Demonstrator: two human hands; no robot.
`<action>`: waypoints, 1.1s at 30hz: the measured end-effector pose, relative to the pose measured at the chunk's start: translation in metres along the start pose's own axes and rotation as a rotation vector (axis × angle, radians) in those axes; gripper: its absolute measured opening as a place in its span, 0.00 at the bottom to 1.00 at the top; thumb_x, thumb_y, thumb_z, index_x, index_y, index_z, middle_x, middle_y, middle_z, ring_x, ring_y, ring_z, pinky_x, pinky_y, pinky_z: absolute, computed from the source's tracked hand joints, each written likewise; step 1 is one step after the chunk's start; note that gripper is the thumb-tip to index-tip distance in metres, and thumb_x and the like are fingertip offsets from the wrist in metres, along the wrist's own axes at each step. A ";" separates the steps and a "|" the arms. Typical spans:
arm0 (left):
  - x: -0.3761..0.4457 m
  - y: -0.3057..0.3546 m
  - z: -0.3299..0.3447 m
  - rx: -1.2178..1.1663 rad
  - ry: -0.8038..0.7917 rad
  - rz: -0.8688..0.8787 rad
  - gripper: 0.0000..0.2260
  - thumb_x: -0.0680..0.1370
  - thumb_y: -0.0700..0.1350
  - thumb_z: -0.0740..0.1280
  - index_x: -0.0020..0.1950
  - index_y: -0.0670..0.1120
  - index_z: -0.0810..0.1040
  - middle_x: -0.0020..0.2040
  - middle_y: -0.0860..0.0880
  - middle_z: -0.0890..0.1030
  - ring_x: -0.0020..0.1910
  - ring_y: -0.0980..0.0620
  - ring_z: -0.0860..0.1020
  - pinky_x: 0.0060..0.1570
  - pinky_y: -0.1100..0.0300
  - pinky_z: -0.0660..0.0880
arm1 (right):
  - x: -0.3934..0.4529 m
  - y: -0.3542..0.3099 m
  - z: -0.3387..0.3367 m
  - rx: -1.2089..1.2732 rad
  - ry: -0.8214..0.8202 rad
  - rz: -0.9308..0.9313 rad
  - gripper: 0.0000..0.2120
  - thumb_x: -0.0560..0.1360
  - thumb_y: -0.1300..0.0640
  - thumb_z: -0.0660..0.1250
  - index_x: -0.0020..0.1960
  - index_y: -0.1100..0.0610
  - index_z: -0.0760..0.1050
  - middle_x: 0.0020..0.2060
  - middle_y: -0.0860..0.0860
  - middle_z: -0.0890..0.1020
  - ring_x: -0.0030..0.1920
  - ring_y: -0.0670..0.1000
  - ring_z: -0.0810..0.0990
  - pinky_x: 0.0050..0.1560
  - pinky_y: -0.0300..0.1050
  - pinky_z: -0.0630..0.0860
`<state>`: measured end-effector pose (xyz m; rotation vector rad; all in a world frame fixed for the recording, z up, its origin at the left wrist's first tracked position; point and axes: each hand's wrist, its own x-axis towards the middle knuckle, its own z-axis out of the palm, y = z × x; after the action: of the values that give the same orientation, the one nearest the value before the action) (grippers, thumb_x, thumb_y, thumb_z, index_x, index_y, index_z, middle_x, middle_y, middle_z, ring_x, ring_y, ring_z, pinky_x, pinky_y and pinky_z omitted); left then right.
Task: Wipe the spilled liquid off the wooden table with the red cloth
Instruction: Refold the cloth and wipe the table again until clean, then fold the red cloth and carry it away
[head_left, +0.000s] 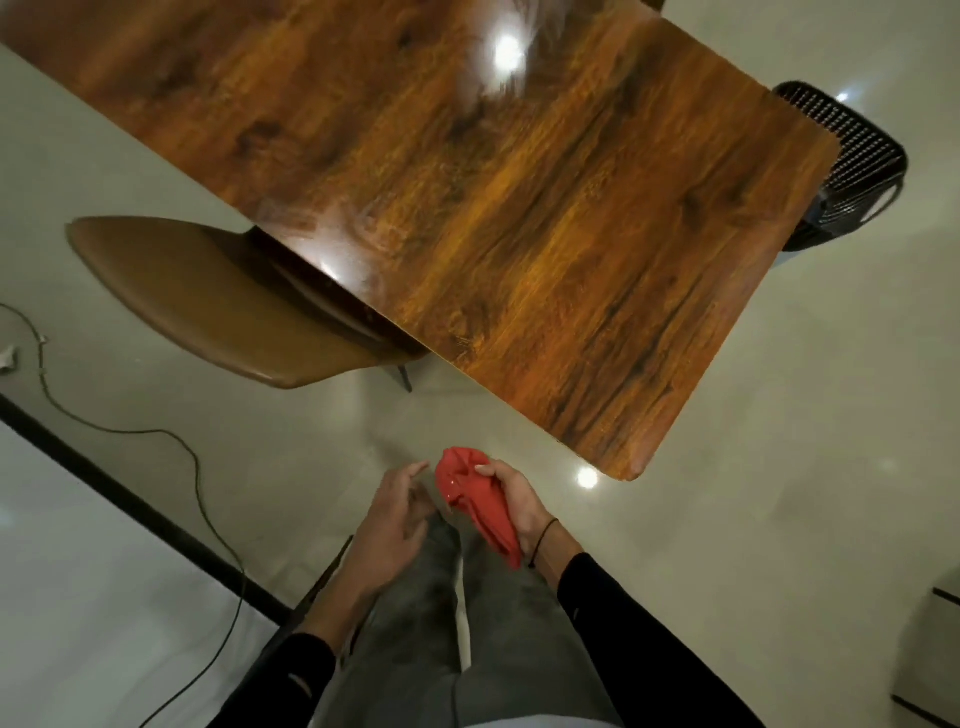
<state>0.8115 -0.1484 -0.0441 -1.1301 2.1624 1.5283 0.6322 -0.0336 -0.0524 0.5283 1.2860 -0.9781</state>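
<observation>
Red cloth (475, 501) bunched in rt hand (514, 499), short of wooden table (467, 197).

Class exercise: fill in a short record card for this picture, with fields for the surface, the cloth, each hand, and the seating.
surface: wooden table, glossy, lamp glare on it
cloth: red cloth, bunched, off the table
right hand: grips the red cloth
left hand: holds nothing, fingers relaxed
seating: brown chair partly tucked under; black mesh chair at the far end
spill: not clearly discernible

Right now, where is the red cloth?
In the head view, the bunched red cloth is held in the right hand, low centre, off the wooden table near its corner.
</observation>
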 end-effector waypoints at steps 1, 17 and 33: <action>-0.007 -0.006 -0.007 0.025 -0.005 0.044 0.37 0.80 0.36 0.72 0.84 0.59 0.62 0.73 0.60 0.66 0.69 0.69 0.71 0.70 0.72 0.67 | 0.001 0.000 0.005 0.007 -0.059 0.050 0.24 0.87 0.50 0.64 0.80 0.59 0.73 0.69 0.68 0.83 0.55 0.63 0.85 0.38 0.48 0.84; -0.166 -0.059 -0.063 -1.433 0.346 -0.342 0.43 0.60 0.48 0.78 0.77 0.45 0.77 0.69 0.39 0.84 0.65 0.35 0.81 0.65 0.38 0.78 | -0.022 0.038 0.143 -0.524 -0.410 0.342 0.32 0.92 0.47 0.58 0.87 0.68 0.63 0.84 0.70 0.68 0.80 0.68 0.71 0.88 0.71 0.59; -0.242 -0.042 0.120 -1.464 1.329 -0.712 0.13 0.89 0.53 0.63 0.69 0.52 0.82 0.60 0.49 0.90 0.60 0.50 0.88 0.53 0.58 0.84 | -0.006 0.087 0.160 -1.393 -0.634 0.543 0.30 0.83 0.30 0.62 0.77 0.46 0.80 0.70 0.54 0.87 0.72 0.61 0.85 0.64 0.76 0.84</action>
<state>0.9765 0.0584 0.0241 -3.4614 0.0419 2.0387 0.7932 -0.1147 -0.0235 -0.4916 0.8719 0.3148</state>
